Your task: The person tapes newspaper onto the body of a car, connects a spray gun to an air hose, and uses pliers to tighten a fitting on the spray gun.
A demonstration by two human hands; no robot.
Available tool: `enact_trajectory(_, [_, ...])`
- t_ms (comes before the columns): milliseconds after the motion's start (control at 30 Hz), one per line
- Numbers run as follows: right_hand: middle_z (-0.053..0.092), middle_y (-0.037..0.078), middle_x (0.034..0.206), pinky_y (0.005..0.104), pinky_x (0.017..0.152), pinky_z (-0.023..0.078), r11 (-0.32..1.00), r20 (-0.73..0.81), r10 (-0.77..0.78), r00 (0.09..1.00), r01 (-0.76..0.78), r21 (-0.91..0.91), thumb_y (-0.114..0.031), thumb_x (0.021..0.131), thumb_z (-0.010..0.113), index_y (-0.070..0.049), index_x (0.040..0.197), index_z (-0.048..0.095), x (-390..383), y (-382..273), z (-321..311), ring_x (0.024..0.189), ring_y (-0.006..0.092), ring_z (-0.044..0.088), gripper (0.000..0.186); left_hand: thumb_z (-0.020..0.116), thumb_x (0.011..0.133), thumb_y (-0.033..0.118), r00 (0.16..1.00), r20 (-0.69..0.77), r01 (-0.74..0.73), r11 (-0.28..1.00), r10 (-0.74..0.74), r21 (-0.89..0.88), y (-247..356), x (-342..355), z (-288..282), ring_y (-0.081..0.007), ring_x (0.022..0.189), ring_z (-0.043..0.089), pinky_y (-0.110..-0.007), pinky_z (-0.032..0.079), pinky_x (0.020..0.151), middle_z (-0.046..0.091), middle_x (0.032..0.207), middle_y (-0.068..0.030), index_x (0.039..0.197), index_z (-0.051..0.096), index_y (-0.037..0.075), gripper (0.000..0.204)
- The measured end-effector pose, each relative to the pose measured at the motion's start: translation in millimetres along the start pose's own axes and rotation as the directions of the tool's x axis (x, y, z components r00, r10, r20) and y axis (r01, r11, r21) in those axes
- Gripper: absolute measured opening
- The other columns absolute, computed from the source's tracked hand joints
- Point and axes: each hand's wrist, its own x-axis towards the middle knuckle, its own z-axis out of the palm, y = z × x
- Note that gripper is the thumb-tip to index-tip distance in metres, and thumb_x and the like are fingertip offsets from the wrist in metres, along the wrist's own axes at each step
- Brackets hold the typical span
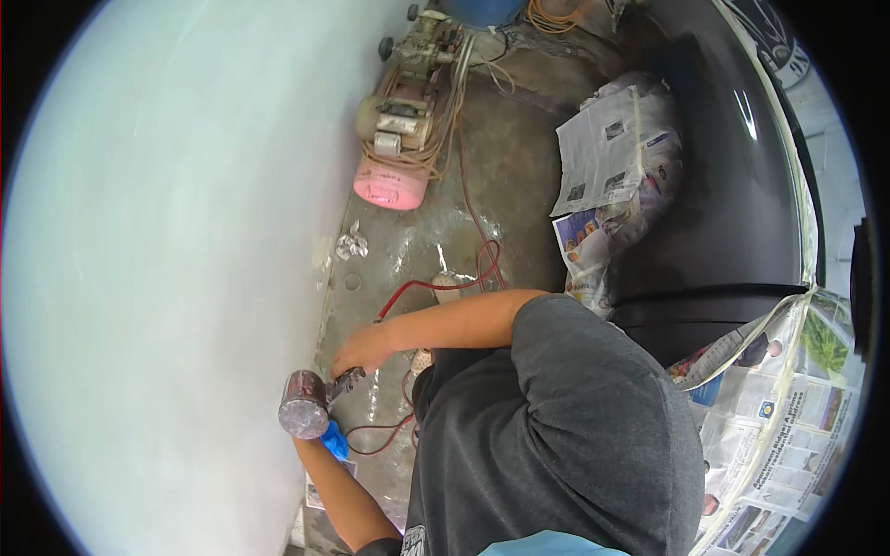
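My right hand (363, 352) is closed around the grip of a spray gun (345, 382), which has a paint-stained cup (304, 406) with a greyish end. A red hose (422, 285) rises from the floor to my right wrist, close to the gun. My left forearm (348, 496) reaches up from the lower edge and ends behind the cup, so my left hand and its fingers are hidden. Something blue and crumpled, like a cloth or a glove (335, 440), shows between that forearm and the cup. A large pale, smooth surface (167, 278) fills the left side beside the gun.
A machine with wound hoses, seemingly a compressor (403, 116), stands on the wet floor (510, 148) by a pink container (391, 185). Crumpled paper (352, 243) lies nearby. Right, a dark vehicle panel (732, 204) has newspaper (607, 153) over its wheel. Farther back are a blue tub (482, 9) and orange cord (553, 16).
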Motion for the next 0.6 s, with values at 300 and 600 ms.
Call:
enact_trajectory(300, [0.068, 0.021, 0.102, 0.048, 0.081, 0.049, 0.991, -0.116, -0.001, 0.993, 0.017, 0.136, -0.016, 0.084, 0.06, -0.006, 0.117, 0.064, -84.7, -47.1, -62.0, 0.095, 0.0398, 0.064, 0.035, 0.054, 0.099, 0.03, 0.919, -0.249, 0.248, 0.94, -0.304, -0.234, 160.7, -24.6, 172.7, -0.0131, 0.07, 0.056, -0.03, 0.045, 0.06, 0.059, 0.083, -0.0009, 0.096, 0.057, 0.013, 0.017])
enact_trajectory(600, [0.072, 0.016, 0.102, 0.0434, 0.083, 0.051, 0.979, -0.247, 0.125, 0.961, -0.078, 0.19, -0.037, 0.086, 0.071, -0.007, 0.114, 0.067, -133.8, -91.6, -106.9, 0.096, 0.034, 0.067, 0.042, 0.049, 0.102, 0.03, 0.915, -0.288, 0.193, 0.932, -0.284, -0.306, 222.9, -20.8, 238.7, -0.0075, 0.05, 0.045, -0.019, 0.029, 0.038, 0.054, 0.072, -0.0002, 0.095, 0.054, 0.012, 0.021])
